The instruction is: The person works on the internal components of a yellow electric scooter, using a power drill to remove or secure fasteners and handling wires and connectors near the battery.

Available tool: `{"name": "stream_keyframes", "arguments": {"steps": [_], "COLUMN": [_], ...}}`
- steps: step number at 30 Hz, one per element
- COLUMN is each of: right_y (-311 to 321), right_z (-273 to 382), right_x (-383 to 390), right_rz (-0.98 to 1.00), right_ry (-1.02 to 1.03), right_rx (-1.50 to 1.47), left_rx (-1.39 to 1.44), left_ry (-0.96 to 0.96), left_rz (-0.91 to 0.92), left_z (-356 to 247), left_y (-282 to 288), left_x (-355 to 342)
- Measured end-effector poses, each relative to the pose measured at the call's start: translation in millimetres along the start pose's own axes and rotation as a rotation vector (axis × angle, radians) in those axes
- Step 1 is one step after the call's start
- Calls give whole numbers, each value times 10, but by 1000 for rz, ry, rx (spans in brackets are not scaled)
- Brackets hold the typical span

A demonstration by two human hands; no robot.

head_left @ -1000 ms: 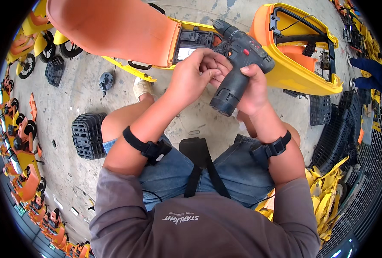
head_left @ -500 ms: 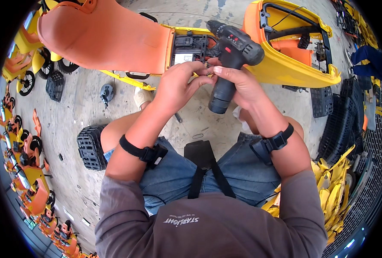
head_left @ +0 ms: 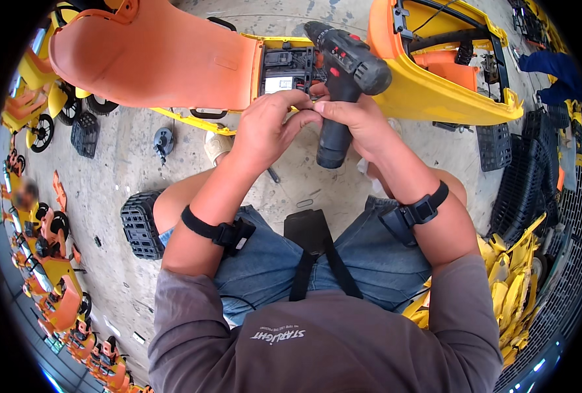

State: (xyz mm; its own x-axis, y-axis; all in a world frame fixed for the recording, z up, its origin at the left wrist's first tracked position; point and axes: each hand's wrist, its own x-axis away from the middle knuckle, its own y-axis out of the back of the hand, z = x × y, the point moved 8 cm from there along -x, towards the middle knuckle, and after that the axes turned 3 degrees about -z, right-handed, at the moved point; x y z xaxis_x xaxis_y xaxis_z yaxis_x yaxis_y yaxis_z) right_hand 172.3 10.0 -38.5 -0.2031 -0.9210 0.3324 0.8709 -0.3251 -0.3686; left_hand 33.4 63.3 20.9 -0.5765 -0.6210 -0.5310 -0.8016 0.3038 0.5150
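Note:
My right hand [head_left: 366,131] grips a black cordless drill [head_left: 343,72] with red buttons, its chuck pointing up-left and its base hanging down. My left hand [head_left: 268,124] is closed beside the drill, its fingertips pinched close against my right thumb; what they hold, if anything, is too small to make out. Just beyond my hands lies a yellow scooter body with an open compartment [head_left: 284,62] of dark parts and a white-labeled piece. A large orange panel [head_left: 153,59] extends left from it. To the right stands another yellow and orange body shell [head_left: 435,105].
Scooters [head_left: 62,295] line the left side. Black plastic crates [head_left: 142,226] and a round metal part [head_left: 163,143] lie on the concrete floor [head_left: 108,170]. At right are stacked black baskets [head_left: 520,183], yellow panels [head_left: 507,288] and a person's blue-clad legs [head_left: 546,72]. A blurred person [head_left: 26,195] is at left.
Both hands and the drill have shifted slightly up-left in view, with the drill turned more upright. My right thumb has moved from the drill to meet my left fingertips.

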Motion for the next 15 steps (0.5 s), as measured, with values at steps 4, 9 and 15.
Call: {"name": "stream_keyframes", "arguments": {"steps": [4, 9, 15], "right_y": [15, 29, 30], "right_z": [0, 33, 12], "right_x": [-3, -6, -33], "right_rz": [3, -2, 14], "right_ry": [-6, 62, 49], "right_rx": [-1, 28, 59], "left_rx": [121, 205, 190], "left_ry": [105, 201, 202], "left_rz": [9, -3, -10], "left_z": [26, 124, 136], "left_y": [-18, -57, -53], "left_x": [-13, 32, 56]}}
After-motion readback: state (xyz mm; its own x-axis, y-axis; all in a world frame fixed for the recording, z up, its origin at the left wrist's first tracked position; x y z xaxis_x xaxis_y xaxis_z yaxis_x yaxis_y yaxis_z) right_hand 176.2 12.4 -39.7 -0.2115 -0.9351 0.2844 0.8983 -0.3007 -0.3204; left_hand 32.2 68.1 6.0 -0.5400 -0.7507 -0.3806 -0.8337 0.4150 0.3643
